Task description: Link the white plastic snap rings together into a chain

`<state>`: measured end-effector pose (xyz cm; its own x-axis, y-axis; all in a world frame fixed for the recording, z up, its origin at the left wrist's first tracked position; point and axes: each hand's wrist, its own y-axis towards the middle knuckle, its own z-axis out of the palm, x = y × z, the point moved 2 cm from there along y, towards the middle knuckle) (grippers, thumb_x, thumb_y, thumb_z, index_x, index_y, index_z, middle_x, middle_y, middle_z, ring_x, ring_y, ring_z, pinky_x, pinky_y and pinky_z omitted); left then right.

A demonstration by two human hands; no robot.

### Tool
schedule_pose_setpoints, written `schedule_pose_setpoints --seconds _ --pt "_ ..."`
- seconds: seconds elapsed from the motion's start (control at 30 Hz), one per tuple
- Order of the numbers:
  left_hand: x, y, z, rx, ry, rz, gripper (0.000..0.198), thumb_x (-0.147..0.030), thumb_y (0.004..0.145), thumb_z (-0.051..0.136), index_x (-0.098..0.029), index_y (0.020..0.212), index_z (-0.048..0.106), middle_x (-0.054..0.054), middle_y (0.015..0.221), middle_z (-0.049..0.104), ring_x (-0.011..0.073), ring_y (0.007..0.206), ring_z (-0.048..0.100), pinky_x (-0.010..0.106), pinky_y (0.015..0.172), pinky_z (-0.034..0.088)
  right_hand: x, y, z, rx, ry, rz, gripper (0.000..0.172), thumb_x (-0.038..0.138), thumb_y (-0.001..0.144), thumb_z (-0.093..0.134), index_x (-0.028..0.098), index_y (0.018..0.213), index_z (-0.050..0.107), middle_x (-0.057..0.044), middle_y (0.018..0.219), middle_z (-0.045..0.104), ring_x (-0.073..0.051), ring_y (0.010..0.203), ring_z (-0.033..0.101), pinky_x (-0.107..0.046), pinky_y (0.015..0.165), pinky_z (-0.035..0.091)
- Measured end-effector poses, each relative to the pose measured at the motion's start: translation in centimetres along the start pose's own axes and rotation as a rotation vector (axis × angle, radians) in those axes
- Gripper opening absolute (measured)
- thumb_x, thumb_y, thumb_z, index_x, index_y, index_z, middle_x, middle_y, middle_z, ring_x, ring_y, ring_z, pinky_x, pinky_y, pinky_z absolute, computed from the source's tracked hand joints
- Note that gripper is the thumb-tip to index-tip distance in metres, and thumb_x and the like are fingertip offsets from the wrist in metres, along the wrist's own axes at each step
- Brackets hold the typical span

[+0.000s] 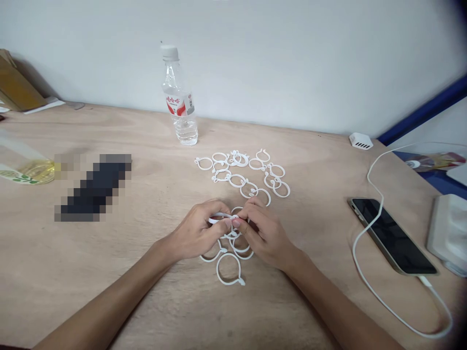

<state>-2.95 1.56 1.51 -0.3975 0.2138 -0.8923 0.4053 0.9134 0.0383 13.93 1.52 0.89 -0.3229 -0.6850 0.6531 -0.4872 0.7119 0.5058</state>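
My left hand (199, 229) is closed, thumb and fingers pinching a white plastic curtain ring (218, 214). From the other side my right hand (268, 236) pinches the small end of that ring, and the fingertips of both hands almost meet there. The exact fit of the ring's ends is hidden by the fingers. Several similar rings lie on the table under and just in front of the hands, the nearest one a single ring (228, 283) with a small tab. Beyond the hands, a loose group of rings (239, 158) is spread out, some overlapping.
A water bottle (180, 104) stands near the wall. At right, a phone (394, 233) lies with a white cable (355, 257) looping around it, beside a white power strip (448, 233). A blurred dark object (97, 187) and a clear bag (32, 170) are at left.
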Motion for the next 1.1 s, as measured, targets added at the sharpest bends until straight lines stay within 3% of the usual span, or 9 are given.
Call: schedule_pose_setpoints --seconds 0.1,0.2,0.33,0.5,0.67,0.73,0.8,0.93,1.1 --pt "0.0 -0.2 -0.2 -0.088 0.146 0.115 0.016 -0.024 0.081 0.051 -0.015 0.089 0.061 0.001 0.077 0.055 0.0163 0.073 0.051 0.030 0.068 0.042 -0.2 0.0 -0.5 -0.190 -0.162 0.027 0.016 0.017 0.092 0.047 0.022 0.078 0.054 -0.002 0.070 0.057 -0.018 0.073 0.048 -0.035 0.071 0.042" --pt "-0.1 -0.4 0.0 -0.091 0.314 0.227 0.029 -0.015 0.075 0.055 -0.013 0.103 0.060 0.005 0.090 0.056 0.0197 0.085 0.050 0.035 0.078 0.042 -1.4 -0.1 -1.2 -0.403 -0.333 0.268 0.010 0.021 0.087 0.053 0.020 0.081 0.061 -0.004 0.072 0.061 -0.021 0.078 0.051 -0.037 0.074 0.043" --pt "-0.3 -0.7 0.4 -0.027 0.386 0.286 0.032 -0.028 0.081 0.061 -0.017 0.111 0.064 0.009 0.107 0.052 0.0242 0.100 0.046 0.042 0.089 0.041 -3.2 -0.1 -1.3 -0.362 -0.391 0.550 0.012 0.029 0.077 0.063 0.019 0.080 0.069 -0.003 0.064 0.060 -0.024 0.077 0.052 -0.039 0.074 0.043" --pt "-0.2 -0.8 0.2 -0.067 0.307 0.296 0.025 -0.033 0.089 0.056 -0.021 0.106 0.069 0.010 0.112 0.050 0.0246 0.108 0.045 0.043 0.095 0.041 -3.6 0.0 -1.3 -0.322 -0.425 0.572 0.016 0.034 0.077 0.061 0.020 0.073 0.068 -0.004 0.061 0.058 -0.024 0.076 0.051 -0.040 0.075 0.041" --pt "0.1 -0.6 0.0 -0.211 0.264 0.264 0.030 -0.032 0.091 0.053 -0.016 0.115 0.062 0.011 0.111 0.054 0.0235 0.110 0.049 0.041 0.097 0.043 -2.8 -0.3 -1.4 -0.477 -0.277 0.591 0.023 0.040 0.084 0.056 0.019 0.085 0.063 -0.005 0.078 0.062 -0.021 0.076 0.055 -0.037 0.073 0.044" --pt "0.3 -0.5 0.0 -0.255 0.258 0.259 0.036 -0.032 0.090 0.056 -0.017 0.123 0.056 0.011 0.117 0.056 0.0240 0.113 0.050 0.042 0.100 0.042 -2.4 -0.5 -1.0 -0.452 -0.171 0.570 0.024 0.042 0.087 0.053 0.020 0.090 0.060 -0.005 0.084 0.065 -0.020 0.076 0.058 -0.035 0.071 0.046" --pt "0.5 -0.4 0.1 -0.273 0.251 0.266 0.046 -0.033 0.088 0.059 -0.019 0.130 0.048 0.011 0.125 0.055 0.0253 0.117 0.050 0.044 0.102 0.042 -2.1 -0.8 -0.5 -0.345 -0.077 0.508 0.022 0.041 0.090 0.052 0.021 0.092 0.059 -0.004 0.083 0.067 -0.020 0.076 0.061 -0.034 0.072 0.047" --pt "0.8 -0.3 0.2 -0.221 0.231 0.278 0.064 -0.032 0.088 0.061 -0.023 0.143 0.031 0.012 0.135 0.052 0.0259 0.120 0.050 0.045 0.102 0.042 -1.5 -1.1 0.3 -0.146 0.083 0.316 0.015 0.036 0.092 0.052 0.023 0.092 0.060 -0.006 0.087 0.067 -0.022 0.083 0.063 -0.036 0.074 0.051" --pt "0.7 -0.3 0.2 -0.190 0.231 0.314 0.049 -0.032 0.091 0.057 -0.024 0.137 0.041 0.009 0.116 0.063 0.0220 0.104 0.058 0.038 0.092 0.047 -1.1 -0.8 0.0 -0.044 0.119 0.229 0.016 0.032 0.094 0.049 0.022 0.089 0.061 -0.005 0.084 0.062 -0.020 0.083 0.060 -0.034 0.073 0.051"
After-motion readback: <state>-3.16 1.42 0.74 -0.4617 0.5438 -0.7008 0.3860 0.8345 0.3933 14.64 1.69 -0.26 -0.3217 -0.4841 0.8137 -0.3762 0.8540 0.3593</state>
